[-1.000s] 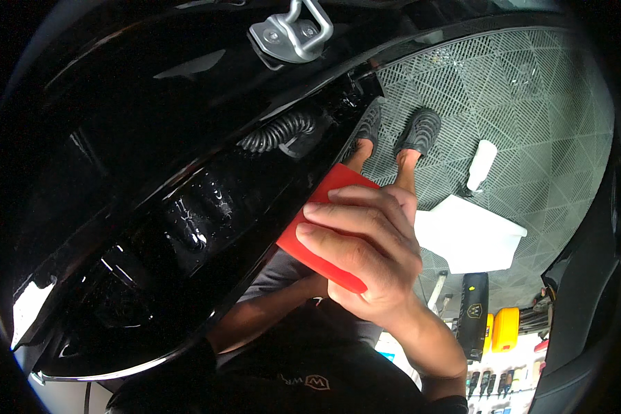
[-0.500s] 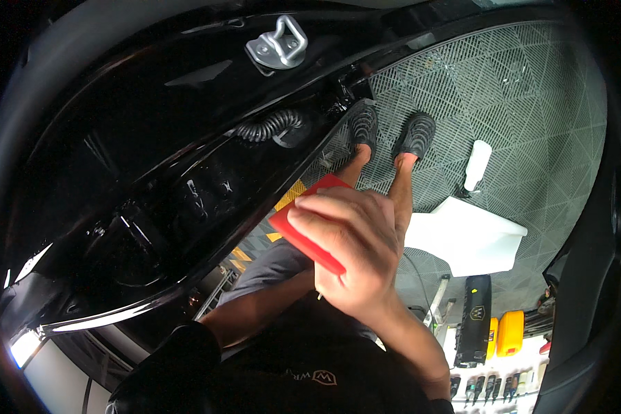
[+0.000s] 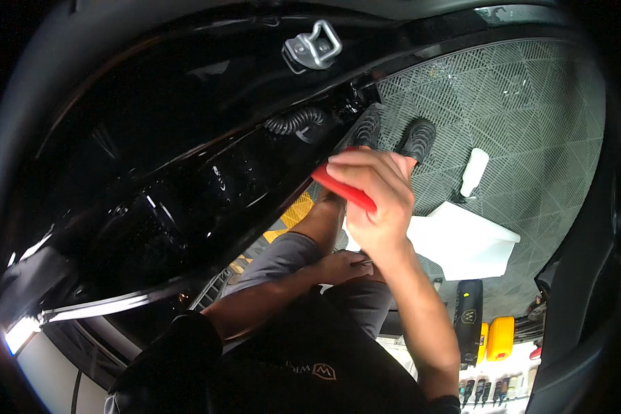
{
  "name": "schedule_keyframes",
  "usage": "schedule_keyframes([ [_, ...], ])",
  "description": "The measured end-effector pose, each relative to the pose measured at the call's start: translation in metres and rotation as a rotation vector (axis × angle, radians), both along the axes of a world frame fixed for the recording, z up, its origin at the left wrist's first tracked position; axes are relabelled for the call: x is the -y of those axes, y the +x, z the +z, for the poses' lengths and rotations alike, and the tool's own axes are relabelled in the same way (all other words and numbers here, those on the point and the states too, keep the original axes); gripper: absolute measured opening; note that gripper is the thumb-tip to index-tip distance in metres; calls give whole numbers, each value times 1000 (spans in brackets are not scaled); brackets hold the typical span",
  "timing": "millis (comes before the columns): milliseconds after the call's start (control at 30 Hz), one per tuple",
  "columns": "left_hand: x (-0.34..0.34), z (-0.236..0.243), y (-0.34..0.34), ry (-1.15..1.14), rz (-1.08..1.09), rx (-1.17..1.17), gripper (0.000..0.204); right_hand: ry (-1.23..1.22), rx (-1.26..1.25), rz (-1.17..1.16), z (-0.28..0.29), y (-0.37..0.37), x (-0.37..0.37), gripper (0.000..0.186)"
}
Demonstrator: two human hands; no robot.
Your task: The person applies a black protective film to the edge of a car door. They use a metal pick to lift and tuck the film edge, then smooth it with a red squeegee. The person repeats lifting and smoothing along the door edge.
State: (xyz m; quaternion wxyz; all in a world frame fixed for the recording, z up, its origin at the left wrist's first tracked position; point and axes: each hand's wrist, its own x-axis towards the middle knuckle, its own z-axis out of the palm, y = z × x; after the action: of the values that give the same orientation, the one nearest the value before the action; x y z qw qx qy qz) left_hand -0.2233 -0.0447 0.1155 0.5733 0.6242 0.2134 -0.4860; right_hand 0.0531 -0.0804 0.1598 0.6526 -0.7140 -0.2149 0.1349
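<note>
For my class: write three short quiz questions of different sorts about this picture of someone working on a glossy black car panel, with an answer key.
1. True or false: the right hand grips a red squeegee against the edge of the black panel.
2. Multiple choice: where does the left hand rest? A) on the metal latch loop B) low, by the person's grey-clad thigh C) on the white bottle
3. Fill in: the white bottle lies on the grey ____ floor.

Key: 1 true; 2 B; 3 grid-patterned.
</note>
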Motion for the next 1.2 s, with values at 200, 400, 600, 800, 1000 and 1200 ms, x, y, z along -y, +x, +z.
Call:
schedule_keyframes([
  [200, -5, 11, 22, 39, 7, 63, 39, -28, 125, -89, 9, -2, 11, 30],
  [400, 1, -3, -2, 112, -88, 89, 39, -2, 84, -70, 35, -5, 15, 32],
  [600, 5, -9, -30, 73, -16, 99, 39, -10, 30, -43, 28, -21, 3, 42],
  [800, -1, 11, -4, -58, 115, -113, 39, 38, -20, -64, -37, -10, -4, 31],
  [1000, -13, 24, 27, -10, 36, -148, 38, -80, -165, -144, -64, -2, 2, 24],
  [1200, -18, 7, -7, 192, -56, 124, 40, -198, -141, -169, 6, -38, 11, 27],
])
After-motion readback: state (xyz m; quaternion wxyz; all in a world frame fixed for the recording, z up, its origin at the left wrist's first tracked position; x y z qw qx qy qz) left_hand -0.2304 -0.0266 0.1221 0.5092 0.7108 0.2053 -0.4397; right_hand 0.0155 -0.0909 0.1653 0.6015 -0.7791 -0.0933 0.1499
